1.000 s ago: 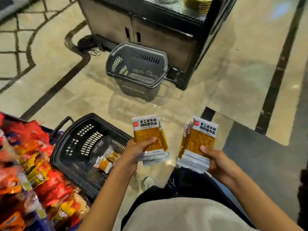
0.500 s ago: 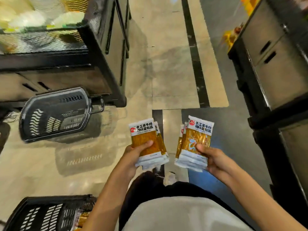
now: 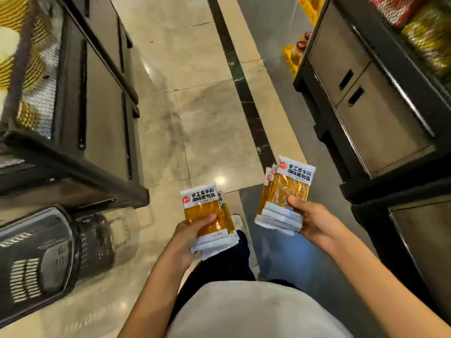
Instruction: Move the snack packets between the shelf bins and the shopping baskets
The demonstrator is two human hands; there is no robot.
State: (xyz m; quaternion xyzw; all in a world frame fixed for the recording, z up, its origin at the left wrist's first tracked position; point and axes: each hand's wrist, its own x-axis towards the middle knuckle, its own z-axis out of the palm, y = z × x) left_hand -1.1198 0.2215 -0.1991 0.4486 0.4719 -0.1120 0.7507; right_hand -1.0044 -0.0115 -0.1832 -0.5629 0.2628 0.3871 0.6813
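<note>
Where the person stands: on the pale tiled floor (image 3: pixel 207 113), in the aisle between two dark shelf units.
Left hand (image 3: pixel 188 236): thumb clamped across the front of a fanned stack of orange snack packets (image 3: pixel 207 213), fingers hidden behind it, held over the dark trouser leg.
Right hand (image 3: pixel 314 223): thumb on the front, gripping a second stack (image 3: pixel 284 191) of the same packets, held a little higher, near the right shelf unit (image 3: pixel 366 113).
Stacks: apart, white printed ends pointing away from the body.
Shopping basket (image 3: pixel 56 240): dark, on the floor at lower left, beside the left shelf unit (image 3: pixel 102 106); contents unclear.
Right shelf bins: red and yellow bags (image 3: pixel 429 32), blurred.
</note>
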